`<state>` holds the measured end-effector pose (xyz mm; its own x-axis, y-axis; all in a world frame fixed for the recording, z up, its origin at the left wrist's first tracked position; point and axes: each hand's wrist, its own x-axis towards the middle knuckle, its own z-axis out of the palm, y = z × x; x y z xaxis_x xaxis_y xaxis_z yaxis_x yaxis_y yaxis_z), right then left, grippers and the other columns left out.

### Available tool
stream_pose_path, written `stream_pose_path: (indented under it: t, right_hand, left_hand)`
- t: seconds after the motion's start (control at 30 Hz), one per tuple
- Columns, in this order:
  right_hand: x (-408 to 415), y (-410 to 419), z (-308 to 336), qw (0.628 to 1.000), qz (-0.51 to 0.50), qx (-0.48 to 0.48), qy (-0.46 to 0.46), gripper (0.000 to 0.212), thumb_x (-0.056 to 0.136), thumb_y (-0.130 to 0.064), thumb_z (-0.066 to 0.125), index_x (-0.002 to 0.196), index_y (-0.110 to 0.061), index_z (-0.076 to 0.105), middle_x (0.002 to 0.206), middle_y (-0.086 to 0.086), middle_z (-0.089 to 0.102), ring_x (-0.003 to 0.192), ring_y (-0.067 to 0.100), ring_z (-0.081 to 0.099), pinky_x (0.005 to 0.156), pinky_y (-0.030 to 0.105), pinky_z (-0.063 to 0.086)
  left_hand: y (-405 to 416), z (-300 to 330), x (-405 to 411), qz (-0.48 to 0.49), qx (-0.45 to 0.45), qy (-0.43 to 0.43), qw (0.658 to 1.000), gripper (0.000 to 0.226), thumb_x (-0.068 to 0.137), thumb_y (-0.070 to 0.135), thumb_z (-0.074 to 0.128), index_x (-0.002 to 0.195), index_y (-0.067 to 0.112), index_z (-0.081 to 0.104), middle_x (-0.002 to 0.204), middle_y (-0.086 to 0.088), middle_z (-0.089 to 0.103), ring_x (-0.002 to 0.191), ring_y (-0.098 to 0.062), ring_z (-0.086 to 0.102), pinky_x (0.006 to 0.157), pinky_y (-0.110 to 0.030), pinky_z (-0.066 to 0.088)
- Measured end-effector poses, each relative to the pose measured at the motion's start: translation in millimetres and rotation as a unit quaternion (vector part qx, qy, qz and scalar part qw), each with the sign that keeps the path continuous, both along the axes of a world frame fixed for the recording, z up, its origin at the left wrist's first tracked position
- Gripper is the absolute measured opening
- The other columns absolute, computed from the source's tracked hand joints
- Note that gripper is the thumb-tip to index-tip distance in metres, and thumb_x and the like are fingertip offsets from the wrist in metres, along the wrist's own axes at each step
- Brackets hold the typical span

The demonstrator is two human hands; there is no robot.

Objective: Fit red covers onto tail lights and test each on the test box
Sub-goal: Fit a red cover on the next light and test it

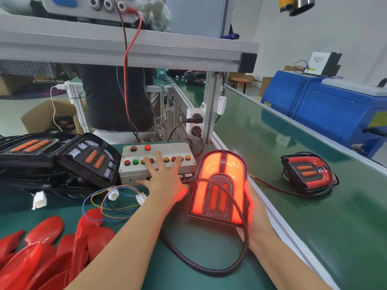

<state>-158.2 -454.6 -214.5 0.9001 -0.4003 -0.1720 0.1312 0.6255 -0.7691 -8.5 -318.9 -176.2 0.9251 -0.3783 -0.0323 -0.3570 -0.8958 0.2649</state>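
My right hand (254, 218) grips the right edge of a tail light (219, 187) that stands tilted on the green bench and glows bright red. Its dark cable (209, 266) loops in front of it. My left hand (165, 176) lies spread on the white test box (138, 170), fingers over its row of red, green and orange buttons. A pile of red covers (46, 254) lies at the lower left. Two unlit tail lights without red covers (92, 158) are stacked at the left.
Another finished tail light (307, 172) lies on the green conveyor (293, 206) to the right. Loose coloured wires with white plugs (114, 194) lie before the box. An aluminium shelf (125, 49) hangs overhead; a blue machine (335, 109) stands far right. A person stands behind the bench.
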Motion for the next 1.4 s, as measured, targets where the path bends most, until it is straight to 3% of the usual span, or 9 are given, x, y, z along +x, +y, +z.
stream_pose_path:
  t: [0.17, 0.27, 0.37, 0.53, 0.73, 0.9, 1.07, 1.27, 1.4]
  right_hand:
    - [0, -3, 5, 0.999, -0.029, -0.001, 0.021, 0.06, 0.091, -0.059, 0.047, 0.118, -0.011, 0.07, 0.123, 0.02, 0.066, 0.113, 0.036, 0.064, 0.097, 0.053, 0.05]
    - [-1, -7, 13, 0.998, -0.045, -0.005, 0.035, 0.051, 0.096, -0.053, 0.043, 0.097, -0.016, 0.079, 0.11, 0.015, 0.072, 0.096, 0.028, 0.072, 0.072, 0.04, 0.06]
    - [0, -9, 15, 0.997, -0.06, -0.007, 0.04, 0.051, 0.098, -0.05, 0.041, 0.088, -0.02, 0.081, 0.104, 0.012, 0.075, 0.09, 0.025, 0.074, 0.063, 0.035, 0.06]
    - [-2, -6, 16, 0.998, -0.045, 0.0, 0.033, 0.052, 0.098, -0.052, 0.041, 0.091, -0.018, 0.08, 0.106, 0.014, 0.074, 0.092, 0.027, 0.073, 0.063, 0.036, 0.059]
    - [-2, -2, 15, 0.999, -0.015, -0.003, 0.03, 0.056, 0.095, -0.056, 0.042, 0.106, -0.013, 0.076, 0.116, 0.018, 0.07, 0.102, 0.031, 0.07, 0.073, 0.04, 0.059]
    - [-2, -3, 14, 0.999, -0.012, -0.007, 0.043, 0.057, 0.095, -0.056, 0.042, 0.105, -0.012, 0.076, 0.115, 0.018, 0.07, 0.101, 0.031, 0.07, 0.075, 0.043, 0.059]
    - [-4, -4, 13, 0.998, -0.02, -0.032, 0.058, 0.058, 0.094, -0.058, 0.043, 0.114, -0.013, 0.073, 0.116, 0.016, 0.07, 0.105, 0.032, 0.069, 0.082, 0.044, 0.058]
    - [-5, -5, 13, 0.997, -0.01, -0.056, 0.05, 0.052, 0.094, -0.059, 0.043, 0.105, -0.02, 0.077, 0.113, 0.013, 0.072, 0.102, 0.029, 0.07, 0.074, 0.039, 0.059]
    - [-2, -4, 14, 0.999, -0.013, -0.027, 0.042, 0.054, 0.095, -0.057, 0.042, 0.103, -0.017, 0.077, 0.113, 0.014, 0.072, 0.099, 0.028, 0.071, 0.071, 0.038, 0.059]
  left_hand:
    - [0, 1, -2, -0.002, 0.006, -0.004, 1.0, 0.085, 0.085, 0.04, 0.062, 0.146, 0.046, 0.003, 0.154, -0.008, -0.027, 0.138, -0.045, -0.024, 0.104, -0.074, 0.017]
    - [0, 1, -4, -0.004, 0.008, -0.011, 1.0, 0.083, 0.086, 0.038, 0.061, 0.146, 0.046, 0.005, 0.155, -0.008, -0.024, 0.139, -0.045, -0.023, 0.103, -0.073, 0.019]
    - [0, 1, -4, -0.004, 0.007, -0.008, 1.0, 0.082, 0.086, 0.036, 0.06, 0.146, 0.046, 0.005, 0.155, -0.007, -0.023, 0.139, -0.045, -0.022, 0.104, -0.073, 0.02]
    - [1, 3, -2, -0.005, 0.005, -0.006, 1.0, 0.08, 0.086, 0.033, 0.06, 0.144, 0.046, 0.007, 0.155, -0.007, -0.021, 0.138, -0.046, -0.021, 0.103, -0.073, 0.021]
    - [2, 1, -1, -0.002, 0.006, -0.016, 1.0, 0.081, 0.085, 0.024, 0.057, 0.144, 0.047, 0.007, 0.155, -0.006, -0.019, 0.138, -0.046, -0.02, 0.103, -0.073, 0.02]
    - [1, 4, -2, -0.003, 0.006, -0.016, 1.0, 0.081, 0.086, 0.02, 0.056, 0.145, 0.047, 0.008, 0.155, -0.005, -0.019, 0.139, -0.046, -0.019, 0.103, -0.073, 0.02]
    - [1, 7, -3, 0.002, 0.026, -0.031, 0.999, 0.082, 0.082, 0.017, 0.055, 0.144, 0.047, 0.01, 0.156, -0.004, -0.016, 0.14, -0.044, -0.017, 0.104, -0.073, 0.012]
    - [3, 13, 1, -0.027, 0.101, -0.116, 0.988, 0.077, 0.082, 0.022, 0.053, 0.146, 0.04, 0.015, 0.159, -0.007, -0.008, 0.143, -0.038, -0.014, 0.106, -0.07, 0.001]
    - [7, 14, 5, -0.059, 0.143, -0.183, 0.971, 0.069, 0.086, 0.025, 0.051, 0.147, 0.037, 0.02, 0.159, -0.01, -0.002, 0.144, -0.038, -0.009, 0.108, -0.066, -0.002]
